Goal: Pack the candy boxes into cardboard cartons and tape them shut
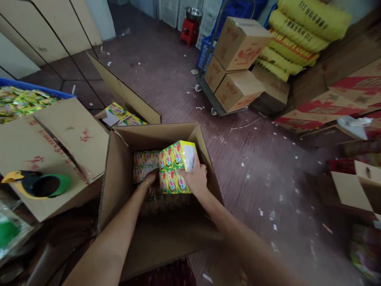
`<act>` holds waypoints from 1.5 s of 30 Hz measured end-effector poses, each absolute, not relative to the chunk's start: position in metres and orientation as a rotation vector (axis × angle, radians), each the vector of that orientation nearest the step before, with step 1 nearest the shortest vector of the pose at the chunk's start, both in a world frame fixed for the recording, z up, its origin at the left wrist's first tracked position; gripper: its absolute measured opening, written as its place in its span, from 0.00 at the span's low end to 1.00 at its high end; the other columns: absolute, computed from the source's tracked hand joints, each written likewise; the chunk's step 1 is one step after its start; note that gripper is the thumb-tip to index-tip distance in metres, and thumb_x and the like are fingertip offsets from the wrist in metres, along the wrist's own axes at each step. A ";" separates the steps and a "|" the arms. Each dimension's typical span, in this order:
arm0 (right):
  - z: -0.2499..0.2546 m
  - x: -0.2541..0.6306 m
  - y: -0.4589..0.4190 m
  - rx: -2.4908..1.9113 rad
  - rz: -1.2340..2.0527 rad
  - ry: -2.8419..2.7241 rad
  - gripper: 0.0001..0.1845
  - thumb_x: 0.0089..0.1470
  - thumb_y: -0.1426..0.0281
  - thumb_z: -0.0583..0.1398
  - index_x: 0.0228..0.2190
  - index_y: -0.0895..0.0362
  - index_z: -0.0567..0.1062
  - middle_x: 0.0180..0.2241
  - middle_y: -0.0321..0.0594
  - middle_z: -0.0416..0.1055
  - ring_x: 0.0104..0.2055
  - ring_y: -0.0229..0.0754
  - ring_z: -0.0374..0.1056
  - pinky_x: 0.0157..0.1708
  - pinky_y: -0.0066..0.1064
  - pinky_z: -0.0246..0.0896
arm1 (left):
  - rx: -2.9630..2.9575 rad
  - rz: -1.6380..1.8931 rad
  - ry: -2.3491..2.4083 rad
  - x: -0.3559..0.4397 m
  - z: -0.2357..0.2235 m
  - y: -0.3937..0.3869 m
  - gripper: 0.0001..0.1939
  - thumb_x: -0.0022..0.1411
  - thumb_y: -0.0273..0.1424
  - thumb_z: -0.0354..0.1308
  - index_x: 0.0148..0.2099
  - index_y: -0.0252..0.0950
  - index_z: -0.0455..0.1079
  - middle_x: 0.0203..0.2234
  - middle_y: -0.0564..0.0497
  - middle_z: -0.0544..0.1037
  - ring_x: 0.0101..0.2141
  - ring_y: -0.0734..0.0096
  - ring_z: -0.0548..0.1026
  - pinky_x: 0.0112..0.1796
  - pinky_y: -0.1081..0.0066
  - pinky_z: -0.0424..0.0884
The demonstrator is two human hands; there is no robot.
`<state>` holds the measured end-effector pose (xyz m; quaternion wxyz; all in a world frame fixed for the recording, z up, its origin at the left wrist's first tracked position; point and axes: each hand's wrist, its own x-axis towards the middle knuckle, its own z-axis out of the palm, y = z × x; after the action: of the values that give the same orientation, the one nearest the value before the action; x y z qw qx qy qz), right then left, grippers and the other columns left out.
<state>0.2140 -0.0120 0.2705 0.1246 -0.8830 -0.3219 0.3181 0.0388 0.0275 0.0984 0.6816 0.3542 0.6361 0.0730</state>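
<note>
An open cardboard box [119, 190] stands on the floor in front of me. Both my arms reach into it. My right hand [195, 176] grips the right side of a yellow-green shrink-wrapped pack of small printed boxes [175, 167], which stands tilted inside the carton. My left hand [149, 180] reaches down at the pack's lower left corner, fingers curled out of sight against it. More packs of the same kind [144, 163] lie flat in the carton behind it.
A green and black tape dispenser [38, 184] rests on cardboard flaps at the left. A blue bin of yellow packets [20, 101] is at far left. A trolley with stacked cartons [238, 67] and yellow sacks [300, 35] stands at the back right.
</note>
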 end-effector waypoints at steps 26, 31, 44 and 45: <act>0.085 0.271 0.037 -2.480 1.210 -1.033 0.31 0.63 0.66 0.47 0.64 0.65 0.50 0.63 0.50 0.55 0.63 0.40 0.54 0.59 0.29 0.51 | 2.302 -0.162 1.224 0.113 0.072 0.000 0.39 0.59 0.25 0.57 0.67 0.57 0.49 0.68 0.48 0.42 0.66 0.45 0.37 0.61 0.43 0.42; 0.088 0.250 0.041 -2.565 1.152 -1.023 0.35 0.58 0.74 0.51 0.63 0.70 0.47 0.62 0.58 0.53 0.63 0.46 0.53 0.60 0.34 0.49 | 2.335 -0.341 1.159 0.127 0.056 0.006 0.29 0.65 0.24 0.47 0.66 0.44 0.55 0.68 0.45 0.44 0.66 0.46 0.38 0.61 0.41 0.41; 0.228 0.221 0.007 -2.406 0.900 -1.872 0.28 0.58 0.73 0.51 0.60 0.64 0.61 0.62 0.52 0.56 0.66 0.56 0.44 0.64 0.56 0.31 | 2.110 -0.318 1.153 0.130 0.024 0.033 0.30 0.65 0.28 0.48 0.68 0.35 0.51 0.68 0.38 0.39 0.66 0.44 0.33 0.62 0.49 0.45; 0.243 0.222 -0.003 -2.333 0.878 -1.890 0.27 0.58 0.73 0.50 0.60 0.62 0.61 0.63 0.50 0.56 0.67 0.54 0.43 0.64 0.55 0.32 | 2.108 -0.344 1.135 0.130 0.029 0.035 0.31 0.63 0.29 0.52 0.67 0.37 0.53 0.68 0.40 0.39 0.66 0.44 0.32 0.62 0.49 0.43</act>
<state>0.2221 -0.0034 0.2426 0.0065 -0.7457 -0.6042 0.2806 0.1299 0.0345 0.0289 0.3535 0.8152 0.4390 -0.1332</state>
